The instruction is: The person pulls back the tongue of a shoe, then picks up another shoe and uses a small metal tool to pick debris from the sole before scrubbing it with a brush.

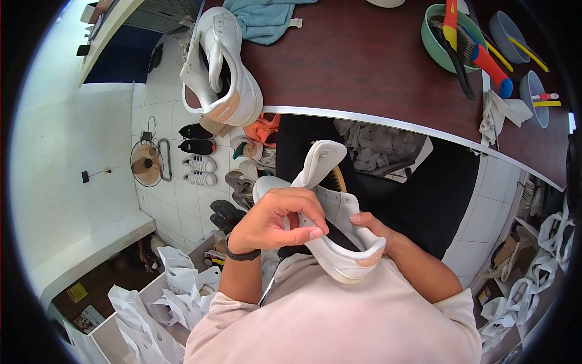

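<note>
A white sneaker (345, 258) with a peach heel patch is held tilted in front of my chest, its tongue (324, 159) pulled up. My right hand (379, 230) grips it near the heel, the thumb over the collar. On the other side, my left hand (282, 218), with a dark band at the wrist, has thumb and forefinger closed at the rim of the opening. Beside the tongue shows part of a wooden-edged brush (337, 179); the remainder is hidden. The matching white sneaker (245, 100) stands at the table's left end.
On the dark red table (351, 60) are a blue towel (264, 18), a green bowl (433, 45) with brushes, smaller grey-blue bowls (506, 36) and a crumpled cloth (503, 115). Several shoes (199, 164) and a fan (147, 164) are on the tiled floor. White bags (142, 321) stand at lower left.
</note>
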Motion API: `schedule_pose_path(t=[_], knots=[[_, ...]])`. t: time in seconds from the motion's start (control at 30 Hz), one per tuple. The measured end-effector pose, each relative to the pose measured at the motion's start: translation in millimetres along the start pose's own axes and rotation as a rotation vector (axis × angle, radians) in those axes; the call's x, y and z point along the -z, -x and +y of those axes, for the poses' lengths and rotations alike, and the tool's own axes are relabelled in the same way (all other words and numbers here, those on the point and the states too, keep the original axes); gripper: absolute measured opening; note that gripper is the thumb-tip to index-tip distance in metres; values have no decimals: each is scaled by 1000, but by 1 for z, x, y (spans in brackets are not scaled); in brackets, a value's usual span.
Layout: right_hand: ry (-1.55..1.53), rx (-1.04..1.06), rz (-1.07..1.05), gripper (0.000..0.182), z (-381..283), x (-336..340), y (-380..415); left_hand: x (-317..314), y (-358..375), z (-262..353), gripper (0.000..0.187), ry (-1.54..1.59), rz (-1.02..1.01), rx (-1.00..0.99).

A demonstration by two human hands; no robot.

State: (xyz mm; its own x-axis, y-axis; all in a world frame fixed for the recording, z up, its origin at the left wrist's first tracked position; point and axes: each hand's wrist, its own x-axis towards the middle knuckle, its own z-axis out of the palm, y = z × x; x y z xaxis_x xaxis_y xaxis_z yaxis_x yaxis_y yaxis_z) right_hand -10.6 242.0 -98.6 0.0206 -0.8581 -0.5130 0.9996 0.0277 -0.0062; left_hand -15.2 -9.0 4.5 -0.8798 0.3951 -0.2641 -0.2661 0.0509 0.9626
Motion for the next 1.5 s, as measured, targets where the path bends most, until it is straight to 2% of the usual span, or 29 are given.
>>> schedule_pose_path(t=[0.37, 0.67, 0.77, 0.97, 1.5], knots=[[5, 4, -11, 93, 1, 1, -1, -1, -1, 5, 7, -5, 6, 62], [-16, -4, 32, 90, 2, 2, -2, -7, -2, -8, 13, 10, 98, -51], [-66, -23, 15, 86, 6, 11, -6, -9, -4, 2, 17, -15, 147, 70], [-137, -5, -19, 80, 8, 13, -7, -14, -8, -1, 18, 14, 210, 61], [-120, -11, 11, 83, 11, 17, -10, -12, -5, -6, 17, -21, 207, 106]])
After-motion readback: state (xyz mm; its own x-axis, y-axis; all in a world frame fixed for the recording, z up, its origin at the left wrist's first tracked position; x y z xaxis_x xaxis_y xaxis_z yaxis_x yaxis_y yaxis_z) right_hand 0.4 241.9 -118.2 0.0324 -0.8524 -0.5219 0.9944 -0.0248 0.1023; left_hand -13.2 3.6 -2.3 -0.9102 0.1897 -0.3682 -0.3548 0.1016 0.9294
